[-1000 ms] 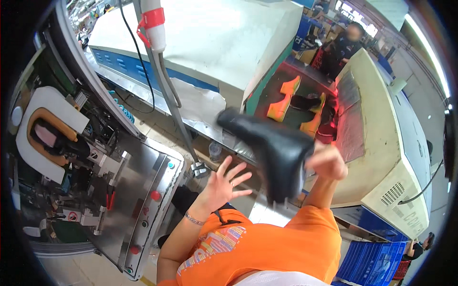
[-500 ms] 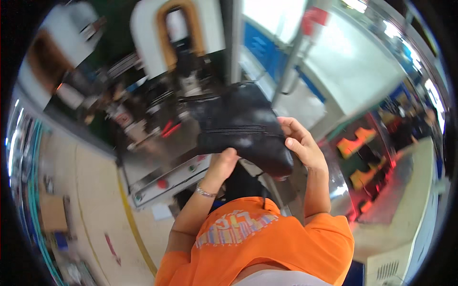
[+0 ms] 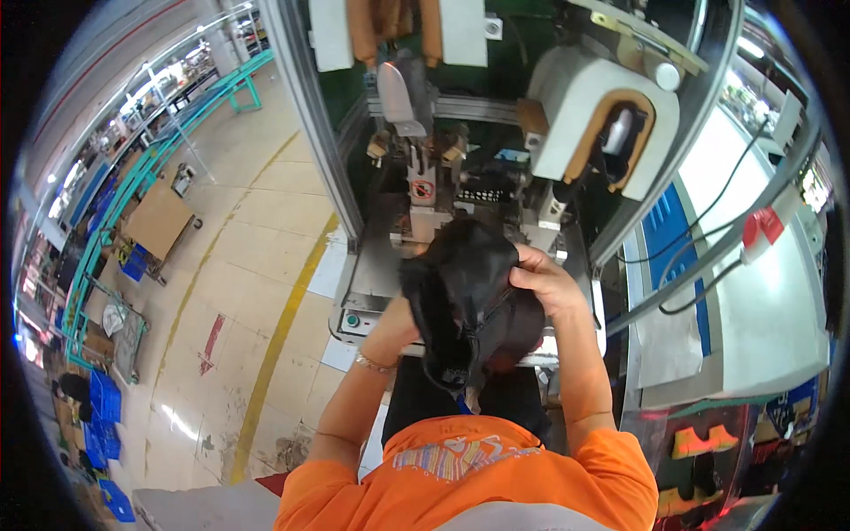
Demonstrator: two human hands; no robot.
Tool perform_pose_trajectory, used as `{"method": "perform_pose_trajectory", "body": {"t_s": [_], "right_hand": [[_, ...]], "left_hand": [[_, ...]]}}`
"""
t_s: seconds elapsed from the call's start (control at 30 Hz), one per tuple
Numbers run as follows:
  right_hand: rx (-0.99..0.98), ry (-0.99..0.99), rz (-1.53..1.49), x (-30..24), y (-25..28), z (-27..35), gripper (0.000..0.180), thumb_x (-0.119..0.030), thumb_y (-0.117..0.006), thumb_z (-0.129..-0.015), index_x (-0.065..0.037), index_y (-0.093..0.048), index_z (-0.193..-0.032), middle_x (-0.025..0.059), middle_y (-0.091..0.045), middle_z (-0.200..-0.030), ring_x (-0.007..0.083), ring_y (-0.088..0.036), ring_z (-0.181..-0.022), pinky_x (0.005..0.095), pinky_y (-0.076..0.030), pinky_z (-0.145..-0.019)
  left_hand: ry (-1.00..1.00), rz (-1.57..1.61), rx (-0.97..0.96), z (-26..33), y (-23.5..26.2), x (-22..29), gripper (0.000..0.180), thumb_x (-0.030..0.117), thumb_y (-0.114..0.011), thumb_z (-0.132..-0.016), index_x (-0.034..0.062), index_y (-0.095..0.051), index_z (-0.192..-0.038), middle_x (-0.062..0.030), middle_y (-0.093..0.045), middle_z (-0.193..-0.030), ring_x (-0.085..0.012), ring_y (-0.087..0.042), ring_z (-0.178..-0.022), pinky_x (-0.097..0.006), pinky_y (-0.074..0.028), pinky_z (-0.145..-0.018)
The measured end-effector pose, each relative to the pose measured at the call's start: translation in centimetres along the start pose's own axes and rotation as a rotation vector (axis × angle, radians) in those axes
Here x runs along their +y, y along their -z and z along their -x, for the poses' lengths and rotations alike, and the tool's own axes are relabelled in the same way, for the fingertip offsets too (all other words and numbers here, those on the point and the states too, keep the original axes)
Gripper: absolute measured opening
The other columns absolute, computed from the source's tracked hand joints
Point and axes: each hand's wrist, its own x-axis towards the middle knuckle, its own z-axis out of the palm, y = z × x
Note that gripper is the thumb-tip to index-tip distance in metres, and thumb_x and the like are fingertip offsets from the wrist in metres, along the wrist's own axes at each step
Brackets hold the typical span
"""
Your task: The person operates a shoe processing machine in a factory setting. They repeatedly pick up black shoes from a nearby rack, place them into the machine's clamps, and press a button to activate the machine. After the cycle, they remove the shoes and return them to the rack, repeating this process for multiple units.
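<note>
Both hands hold a black leather boot upper [image 3: 478, 274] in front of my body, its dark opening toward me at the left. My right hand [image 3: 547, 283] pinches its right edge between thumb and fingers. At the left side my left hand [image 3: 397, 323] supports it, with the fingers hidden behind the boot upper. Just beyond stands a shoe-forming machine with a metal base [image 3: 376, 276]. Inside it are an upright pale metal form [image 3: 397, 99] and a white U-shaped clamp [image 3: 567, 115] with a brown pad [image 3: 649, 111].
The machine's metal frame posts [image 3: 323, 133] rise on both sides. To the right are a white cabinet [image 3: 770, 301], a hanging cable with a red tag [image 3: 761, 228], and orange shoe parts [image 3: 704, 441]. Leftward, a trolley with a cardboard sheet [image 3: 159, 217] and blue bins [image 3: 104, 396] stand past a yellow floor line [image 3: 288, 319].
My view has swung left, bringing the machine ahead of me. The boot upper has been turned: its zipped side faced me before, and its opening now shows. Both hands still hold it.
</note>
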Motion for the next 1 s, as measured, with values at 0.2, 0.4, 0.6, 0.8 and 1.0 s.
{"method": "perform_pose_trajectory", "body": {"t_s": [0.2,0.4,0.6,0.8,1.0], "right_hand": [[-0.073,0.071,0.364,-3.1,1.0,-7.1,0.015,-0.007,-0.064,-0.075,-0.004,-0.058,-0.088,-0.0014,-0.061,-0.086,0.0057,-0.053,-0.079,0.0205,-0.042,-0.072],[0.074,0.325,0.267,-6.4,0.2,-17.0,0.013,-0.011,-0.059,-0.082,-0.005,-0.057,-0.094,-0.0017,-0.06,-0.088,0.0061,-0.054,-0.08,0.0208,-0.041,-0.073],[0.132,0.339,0.281,-6.6,1.2,-21.1,0.009,-0.009,-0.056,-0.084,-0.004,-0.059,-0.09,0.0001,-0.062,-0.085,0.0077,-0.056,-0.078,0.0209,-0.041,-0.074],[0.267,0.313,0.179,-6.5,1.1,-22.2,0.01,-0.009,-0.054,-0.085,-0.003,-0.06,-0.089,0.0012,-0.061,-0.083,0.0089,-0.054,-0.078,0.0227,-0.041,-0.073],[0.477,0.324,0.154,-6.2,0.7,-26.3,0.013,-0.006,-0.05,-0.085,-0.002,-0.06,-0.093,0.003,-0.062,-0.089,0.0138,-0.057,-0.08,0.0245,-0.044,-0.074]], "left_hand": [[-0.1,-0.555,0.071,-4.2,2.2,9.5,0.018,0.02,-0.049,-0.089,0.0092,-0.054,-0.103,0.0082,-0.054,-0.079,-0.0004,-0.045,-0.067,-0.016,-0.037,-0.057],[-0.46,-0.468,0.086,-14.3,2.6,16.6,0.019,0.014,-0.05,-0.089,0.001,-0.056,-0.102,0.0011,-0.057,-0.091,-0.0058,-0.05,-0.085,-0.02,-0.039,-0.077],[-0.389,-0.416,0.064,-17.4,4.4,17.1,0.013,0.013,-0.052,-0.088,0.0036,-0.057,-0.095,0.0024,-0.057,-0.087,-0.005,-0.05,-0.082,-0.018,-0.039,-0.075],[-0.25,-0.359,0.063,-18.7,4.7,17.3,0.011,0.013,-0.054,-0.087,0.0051,-0.058,-0.092,0.0023,-0.057,-0.088,-0.0058,-0.052,-0.081,-0.02,-0.04,-0.072],[-0.229,-0.134,0.132,-25.2,10.5,17.5,0.015,0.008,-0.055,-0.083,0.0029,-0.059,-0.097,-0.0014,-0.06,-0.095,-0.0102,-0.054,-0.088,-0.023,-0.04,-0.079]]}}
